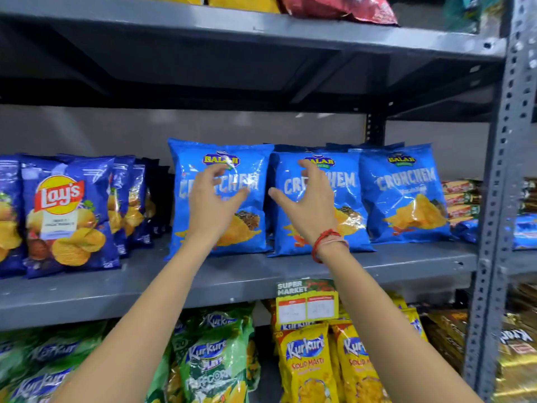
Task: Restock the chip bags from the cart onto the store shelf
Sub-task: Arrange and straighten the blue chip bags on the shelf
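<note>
Both hands are spread open and hold nothing — the left hand (213, 196) hovers before the left bag (220, 199), the right hand (309, 199) before the middle bag (319, 203). Both bags stand upright on the shelf (247, 274), long axis vertical, directly ahead. Each hand seems equally near its own bag — whether they touch, I cannot tell.

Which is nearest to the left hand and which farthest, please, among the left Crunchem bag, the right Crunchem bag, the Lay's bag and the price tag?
1. Left Crunchem bag: directly behind the left hand.
2. Lay's bag: to its left, same shelf.
3. Price tag: below and right, on the shelf edge; close to the Lay's bag in rank.
4. Right Crunchem bag: far right.
</note>
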Motion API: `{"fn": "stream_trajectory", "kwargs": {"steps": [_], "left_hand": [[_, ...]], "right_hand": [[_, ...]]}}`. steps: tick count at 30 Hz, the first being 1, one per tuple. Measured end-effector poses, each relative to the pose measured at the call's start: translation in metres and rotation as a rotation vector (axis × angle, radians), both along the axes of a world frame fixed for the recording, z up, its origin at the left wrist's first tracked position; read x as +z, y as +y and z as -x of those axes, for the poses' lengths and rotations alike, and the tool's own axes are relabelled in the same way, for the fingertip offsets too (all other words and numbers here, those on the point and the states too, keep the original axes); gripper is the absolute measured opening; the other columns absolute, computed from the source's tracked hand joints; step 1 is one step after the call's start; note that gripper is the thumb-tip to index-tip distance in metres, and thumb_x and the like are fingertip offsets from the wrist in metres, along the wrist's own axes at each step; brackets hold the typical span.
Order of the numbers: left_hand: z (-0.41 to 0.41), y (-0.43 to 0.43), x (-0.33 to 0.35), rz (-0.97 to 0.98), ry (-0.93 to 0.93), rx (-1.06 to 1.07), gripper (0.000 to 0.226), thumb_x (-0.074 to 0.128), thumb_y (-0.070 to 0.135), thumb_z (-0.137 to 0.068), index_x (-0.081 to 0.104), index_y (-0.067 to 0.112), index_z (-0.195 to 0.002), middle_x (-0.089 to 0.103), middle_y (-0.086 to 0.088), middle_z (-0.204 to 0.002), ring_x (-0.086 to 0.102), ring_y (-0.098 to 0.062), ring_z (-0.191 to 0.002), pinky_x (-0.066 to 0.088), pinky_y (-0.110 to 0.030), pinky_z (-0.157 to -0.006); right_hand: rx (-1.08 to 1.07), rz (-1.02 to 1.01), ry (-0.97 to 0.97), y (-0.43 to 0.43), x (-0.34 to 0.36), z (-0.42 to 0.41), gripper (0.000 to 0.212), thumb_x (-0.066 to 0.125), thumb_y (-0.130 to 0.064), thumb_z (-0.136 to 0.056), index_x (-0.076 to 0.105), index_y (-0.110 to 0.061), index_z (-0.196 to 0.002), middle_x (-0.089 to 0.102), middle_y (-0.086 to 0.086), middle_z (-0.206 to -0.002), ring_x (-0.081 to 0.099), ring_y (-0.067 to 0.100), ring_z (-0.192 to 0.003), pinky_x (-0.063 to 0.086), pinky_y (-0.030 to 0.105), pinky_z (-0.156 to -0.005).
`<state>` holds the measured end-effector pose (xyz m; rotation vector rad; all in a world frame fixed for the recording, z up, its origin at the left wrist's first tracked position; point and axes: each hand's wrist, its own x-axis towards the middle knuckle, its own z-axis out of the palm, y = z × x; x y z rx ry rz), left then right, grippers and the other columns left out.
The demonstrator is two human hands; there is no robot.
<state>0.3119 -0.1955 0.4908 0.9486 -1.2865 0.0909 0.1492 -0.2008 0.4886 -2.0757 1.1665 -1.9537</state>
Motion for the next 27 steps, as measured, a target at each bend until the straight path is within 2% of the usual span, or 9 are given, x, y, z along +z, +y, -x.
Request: {"fn": "stream_trajectory", "kwargs": {"steps": [2,4,8,9,12,14,17,23,27], "left_hand": [[0.025,-0.010,-0.004,-0.104,-0.102,-0.086,0.056,0.077,0.022,-0.073,0.052,0.015,-0.123,0.055,-0.005,-0.127,0.054,-0.015,-0.107,0.045,-0.028,-0.087],[0.043,-0.023,-0.012,-0.254,-0.206,-0.160,0.069,0.078,0.027,-0.071,0.045,0.016,-0.131,0.050,-0.007,-0.135,0.052,-0.019,-0.118,0.043,-0.031,-0.094],[0.064,-0.041,-0.026,-0.527,-0.314,-0.263,0.107,0.079,0.037,-0.067,0.011,0.018,-0.148,0.028,-0.007,-0.154,0.031,-0.024,-0.139,0.030,-0.042,-0.113],[0.067,-0.044,-0.028,-0.596,-0.306,-0.278,0.113,0.079,0.038,-0.067,0.003,0.020,-0.149,0.025,-0.004,-0.156,0.028,-0.024,-0.141,0.030,-0.038,-0.112],[0.073,-0.051,-0.034,-0.796,-0.255,-0.321,0.122,0.078,0.037,-0.069,-0.016,0.023,-0.146,0.015,-0.002,-0.159,0.027,-0.024,-0.141,0.030,-0.027,-0.094],[0.075,-0.055,-0.036,-0.875,-0.239,-0.353,0.124,0.078,0.031,-0.071,-0.020,0.024,-0.145,0.007,-0.002,-0.160,0.021,-0.026,-0.143,0.029,-0.030,-0.097],[0.072,-0.059,-0.034,-0.877,-0.192,-0.412,0.124,0.082,0.016,-0.066,-0.012,0.021,-0.148,0.015,-0.005,-0.159,0.022,-0.027,-0.143,0.026,-0.040,-0.114],[0.080,-0.059,-0.044,-0.728,-0.119,-0.344,0.119,0.084,0.008,-0.062,0.004,0.023,-0.149,0.036,-0.004,-0.151,0.036,-0.028,-0.136,0.035,-0.047,-0.110],[0.092,-0.061,-0.050,-0.628,-0.085,-0.284,0.117,0.083,0.007,-0.062,0.006,0.023,-0.149,0.043,-0.004,-0.146,0.043,-0.027,-0.131,0.039,-0.040,-0.104]], "right_hand": [[-0.048,-0.031,-0.027,-0.007,0.000,0.028,0.069,0.076,-0.033,-0.076,0.044,-0.013,-0.133,0.050,0.012,-0.131,0.047,0.028,-0.124,0.034,0.029,-0.100],[-0.099,-0.091,-0.034,-0.015,-0.004,0.055,0.076,0.080,-0.035,-0.071,0.044,-0.011,-0.134,0.049,0.015,-0.132,0.046,0.030,-0.126,0.036,0.037,-0.105],[-0.131,-0.277,0.020,-0.034,-0.018,0.101,0.103,0.085,-0.039,-0.063,0.030,-0.012,-0.146,0.040,0.017,-0.143,0.037,0.031,-0.135,0.032,0.041,-0.112],[-0.095,-0.343,0.026,-0.038,-0.021,0.110,0.110,0.086,-0.039,-0.062,0.024,-0.013,-0.149,0.035,0.016,-0.149,0.034,0.030,-0.139,0.031,0.042,-0.114],[0.035,-0.551,0.077,-0.050,-0.030,0.129,0.123,0.084,-0.040,-0.064,0.003,-0.015,-0.153,0.017,0.009,-0.161,0.023,0.026,-0.147,0.025,0.040,-0.118],[0.089,-0.647,0.135,-0.055,-0.036,0.136,0.126,0.083,-0.041,-0.066,-0.004,-0.018,-0.153,0.011,0.005,-0.163,0.022,0.026,-0.147,0.025,0.039,-0.116],[0.143,-0.665,0.175,-0.062,-0.041,0.141,0.123,0.084,-0.037,-0.066,-0.003,-0.021,-0.153,0.013,0.004,-0.162,0.021,0.026,-0.147,0.025,0.041,-0.116],[0.156,-0.536,0.100,-0.070,-0.049,0.146,0.115,0.088,-0.029,-0.061,0.016,-0.019,-0.150,0.036,0.005,-0.153,0.036,0.026,-0.140,0.032,0.043,-0.116],[0.126,-0.512,0.114,-0.076,-0.044,0.149,0.115,0.089,-0.028,-0.059,0.018,-0.017,-0.149,0.042,0.007,-0.149,0.040,0.027,-0.137,0.034,0.043,-0.114]]}}
